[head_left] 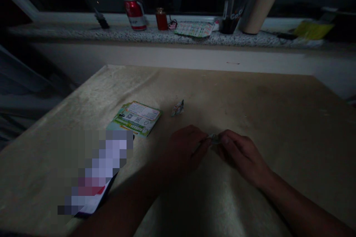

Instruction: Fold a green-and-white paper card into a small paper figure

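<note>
Between the fingertips of both hands is a small piece of folded paper [214, 139], pale and partly hidden by the fingers. My left hand [189, 146] pinches its left end, thumb and fingers pressed together. On the opposite end, my right hand [241, 153] is closed in a similar pinch. Both hands are just above or on the table; the dim light does not show which. Beyond them lies a crumpled or folded printed paper piece [178, 108]. To the left is a green and white printed booklet or stack of leaflets [139, 117].
A phone-like device [102, 174], blurred by pixels, lies left of my left forearm on the table [278, 103]. Along the windowsill [111, 34] stand a red can [135, 14], a small red bottle [161, 19], a lidded cup [235, 9] and a brown tube [260, 3].
</note>
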`<state>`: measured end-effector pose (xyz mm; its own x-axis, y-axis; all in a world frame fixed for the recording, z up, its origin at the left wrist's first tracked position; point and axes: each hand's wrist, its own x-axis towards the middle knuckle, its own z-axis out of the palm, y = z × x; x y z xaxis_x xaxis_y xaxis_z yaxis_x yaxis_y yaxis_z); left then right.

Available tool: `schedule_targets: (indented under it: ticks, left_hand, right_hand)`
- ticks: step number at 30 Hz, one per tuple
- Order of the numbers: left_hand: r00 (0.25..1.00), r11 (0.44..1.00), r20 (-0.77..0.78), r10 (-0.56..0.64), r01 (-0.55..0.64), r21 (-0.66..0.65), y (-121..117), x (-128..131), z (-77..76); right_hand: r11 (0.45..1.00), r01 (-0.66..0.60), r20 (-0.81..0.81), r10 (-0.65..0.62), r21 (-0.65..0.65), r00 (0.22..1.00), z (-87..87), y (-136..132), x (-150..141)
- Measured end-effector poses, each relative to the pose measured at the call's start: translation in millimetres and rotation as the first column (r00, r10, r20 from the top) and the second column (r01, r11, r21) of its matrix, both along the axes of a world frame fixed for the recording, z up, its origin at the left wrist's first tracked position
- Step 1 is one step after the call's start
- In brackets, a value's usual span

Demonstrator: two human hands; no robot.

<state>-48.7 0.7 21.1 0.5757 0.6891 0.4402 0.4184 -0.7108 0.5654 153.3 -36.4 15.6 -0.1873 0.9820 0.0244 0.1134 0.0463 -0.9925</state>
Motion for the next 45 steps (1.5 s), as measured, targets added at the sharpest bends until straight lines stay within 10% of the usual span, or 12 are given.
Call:
schedule_targets:
  ticks: [9, 14, 19, 27, 35, 45]
  left_hand:
    - [0.994, 0.992, -0.002, -0.110, 0.109, -0.062, -7.3, 5.6, -0.8]
    - [0.990, 0.991, -0.075, -0.122, 0.126, 0.048, -8.4, 5.7, -1.6]
    - [0.997, 0.974, 0.007, -0.083, 0.083, -0.213, -7.3, 6.6, 1.2]
    - [0.957, 0.749, 0.285, 0.051, 0.152, -0.644, -6.4, 9.5, 2.8]
    - [0.925, 0.584, 0.361, 0.121, 0.228, -0.779, -4.9, 13.5, -6.1]
    - [0.909, 0.588, 0.377, 0.178, 0.209, -0.782, -4.2, 14.5, -7.7]
  right_hand:
    - [0.892, -0.118, 0.410, -0.080, 0.436, 0.909, 9.1, -4.8, -1.4]
    - [0.923, -0.078, 0.399, -0.086, 0.376, 0.913, 7.4, -3.7, -1.8]
    - [0.943, -0.147, 0.377, 0.024, 0.300, 0.926, 4.4, 0.9, 4.8]
    - [0.914, -0.291, 0.377, 0.173, 0.282, 0.910, 5.7, 2.9, 8.0]
    - [0.930, -0.332, 0.252, 0.287, 0.157, 0.924, -2.7, 2.4, 9.7]
    - [0.947, -0.243, 0.199, 0.202, 0.211, 0.959, 0.2, 4.0, 5.9]
